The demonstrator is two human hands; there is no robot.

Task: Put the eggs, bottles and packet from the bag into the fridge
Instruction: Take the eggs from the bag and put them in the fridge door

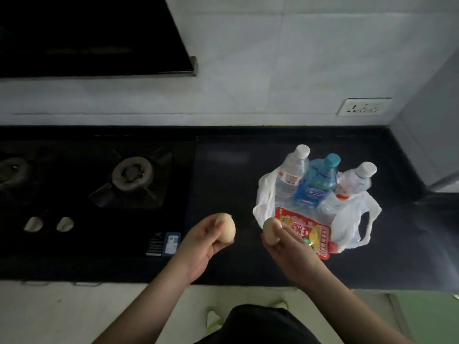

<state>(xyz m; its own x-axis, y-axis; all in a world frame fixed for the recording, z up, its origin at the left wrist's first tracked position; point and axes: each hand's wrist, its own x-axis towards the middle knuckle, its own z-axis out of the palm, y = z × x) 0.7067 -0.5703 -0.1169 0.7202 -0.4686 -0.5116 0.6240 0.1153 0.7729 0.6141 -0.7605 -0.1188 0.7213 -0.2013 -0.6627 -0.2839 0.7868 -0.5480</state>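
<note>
Eggs: one egg (225, 231) gripped in left hand (198, 247), second egg (271, 231) in right hand (290, 254), above black surface (223, 175). White bag (347, 219) holds bottles (315, 181), red packet (310, 232). Gas hob (99, 184) left; tiled wall (273, 70) behind.

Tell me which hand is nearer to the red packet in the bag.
Right. The right hand, holding an egg, overlaps the red packet at its left edge. The left hand, holding the other egg, is off to the packet's left, over the counter.

Labels on bottles (315, 181), packet (310, 233) & stove sticker (164, 244) too blurry to read.
</note>
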